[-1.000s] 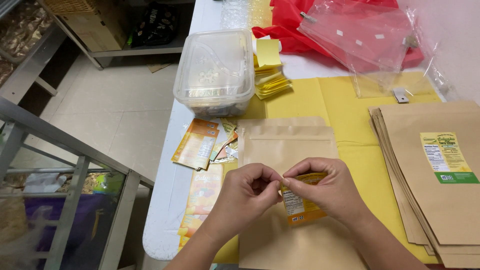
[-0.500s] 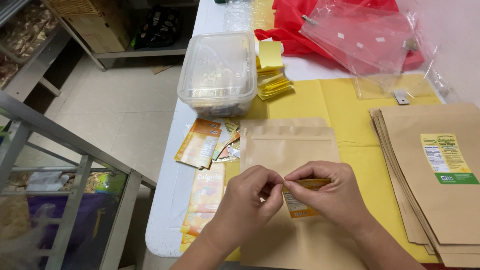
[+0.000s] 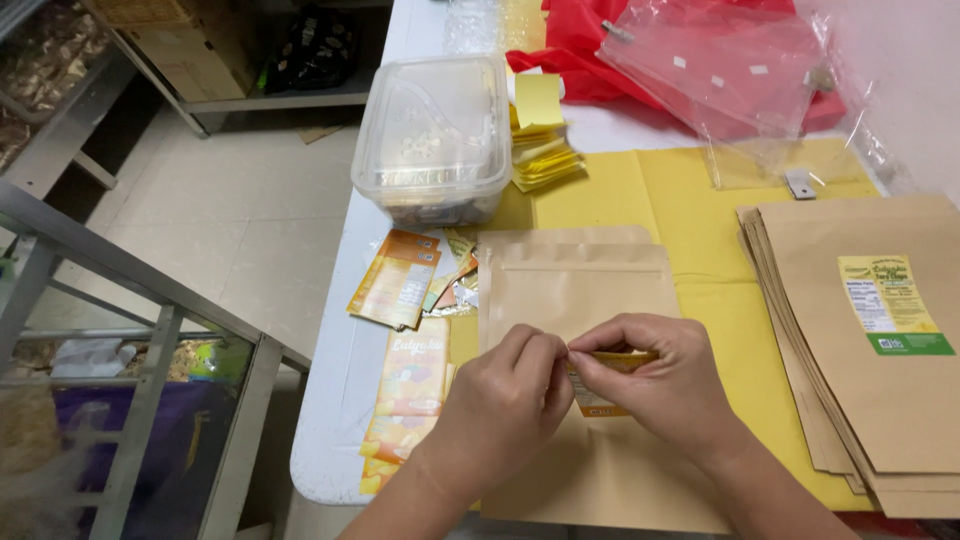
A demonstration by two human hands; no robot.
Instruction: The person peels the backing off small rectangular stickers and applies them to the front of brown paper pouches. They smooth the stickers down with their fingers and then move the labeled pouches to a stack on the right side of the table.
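A small orange-and-yellow printed sticker label (image 3: 603,385) is pinched at its upper edge between the thumb and fingers (image 3: 545,362) of the left hand (image 3: 505,405) and those of the right hand (image 3: 668,382). The fingertips of both hands are pressed together on the label and meet at its top left corner. The lower part of the label is seen below the right thumb; the rest is hidden by the hands.

The label is held just above a plain brown kraft paper pouch (image 3: 585,300), which lies flat on the tabletop (image 3: 345,420) directly under the hands. A second pouch of the same kind is seen beneath it, offset slightly.

A yellow sheet (image 3: 690,215) is spread under the pouches. To the right lies a stack of larger brown paper bags (image 3: 860,350), the top one bearing a yellow-and-green printed label (image 3: 893,305).

To the left of the pouch, orange printed label sheets (image 3: 395,280) and a long strip of the same labels (image 3: 410,400) are scattered on the white tabletop.

Farther back stands a clear plastic lidded tub (image 3: 433,135); just beside it, a pile of yellow paper slips (image 3: 540,140). A clear plastic bag (image 3: 730,80) rests over red cloth (image 3: 570,50) at the far edge.
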